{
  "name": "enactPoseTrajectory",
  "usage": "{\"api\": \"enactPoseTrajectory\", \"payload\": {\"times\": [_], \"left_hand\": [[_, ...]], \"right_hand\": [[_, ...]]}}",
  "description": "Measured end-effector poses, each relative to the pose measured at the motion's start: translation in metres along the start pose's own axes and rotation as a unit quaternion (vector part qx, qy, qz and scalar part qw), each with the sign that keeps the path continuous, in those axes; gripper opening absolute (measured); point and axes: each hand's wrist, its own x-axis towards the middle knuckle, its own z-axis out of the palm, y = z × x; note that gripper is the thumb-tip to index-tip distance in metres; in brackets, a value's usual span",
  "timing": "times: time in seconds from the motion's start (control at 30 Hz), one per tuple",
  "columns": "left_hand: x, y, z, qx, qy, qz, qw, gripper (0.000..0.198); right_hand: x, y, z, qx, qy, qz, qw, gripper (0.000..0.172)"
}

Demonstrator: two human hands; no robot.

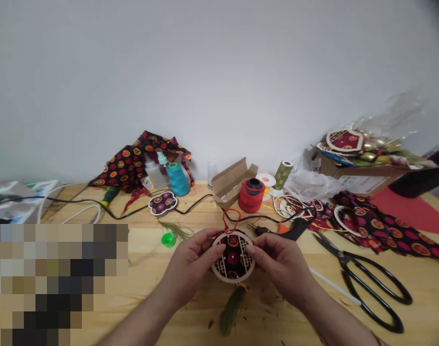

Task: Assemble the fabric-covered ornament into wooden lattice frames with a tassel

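Between my two hands is a round pendant (233, 262) with a pale lattice frame over dark patterned fabric. A red cord loop (231, 221) rises from its top, and a green tassel (232, 310) hangs from its lower edge. My left hand (196, 262) grips the left rim with the thumb on the front face. On the opposite rim, my right hand (279, 262) pinches with thumb and fingers. The fingertips behind the pendant are hidden. Just beyond lie a glue gun (280, 229) and a red spool (251, 194); a small green cap (168, 239) sits left of my left hand.
Large black-handled scissors (363, 278) and a white stick (335, 286) lie at right. Behind are a flower-shaped pendant (163, 203), a blue thread cone (178, 179), an open cardboard box (234, 182) and patterned cloth (128, 163). A filled carton (374, 178) stands back right. Black cable crosses the table.
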Motion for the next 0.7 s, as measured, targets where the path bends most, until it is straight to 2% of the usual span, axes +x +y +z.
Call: {"api": "enactPoseTrajectory", "payload": {"times": [0.13,0.27,0.53,0.7], "left_hand": [[-0.0008,0.0007,-0.0009,-0.008,0.006,-0.009,1.000,0.029],[-0.0011,0.0034,-0.0032,-0.078,-0.005,-0.032,0.996,0.034],[-0.0014,0.0018,0.0016,-0.167,-0.119,-0.076,0.976,0.042],[-0.0047,-0.0019,0.0036,-0.178,-0.119,-0.087,0.973,0.037]], "right_hand": [[0.0001,-0.0001,0.0002,0.000,0.001,0.006,1.000,0.026],[0.0009,-0.0016,-0.0006,0.008,0.011,0.004,1.000,0.027],[0.0022,-0.0046,-0.0014,0.030,0.027,0.011,0.999,0.028],[0.0021,-0.0007,-0.0004,0.065,0.026,0.032,0.997,0.027]]}}
